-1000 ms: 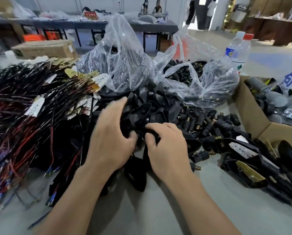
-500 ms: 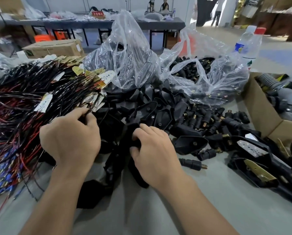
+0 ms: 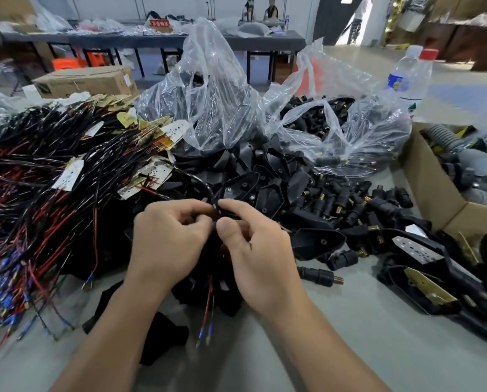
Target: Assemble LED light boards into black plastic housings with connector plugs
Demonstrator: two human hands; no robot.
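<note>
Both hands are working over the middle of the grey table [image 3: 349, 343]; the left hand [image 3: 168, 244] and the right hand [image 3: 260, 258] are meeting tip to tip, fingers curled and pinching a wire lead [image 3: 208, 301] whose red and black tails with blue ferrules [image 3: 199, 335] are hanging below the palms; this looks like threading a board's lead through a housing or plug, though the part under the hands is hidden; next the lead probably needs drawing through gently, then the board seating; loose black housings [image 3: 245, 179] and connector plugs [image 3: 324, 199] are lying just beyond, wired LED boards [image 3: 68, 174] heaping up at left; clear bags [image 3: 216, 108], a cardboard box [image 3: 431, 199] and bottles [image 3: 412, 77] are ringing the work; further benches are standing behind in a workshop.
</note>
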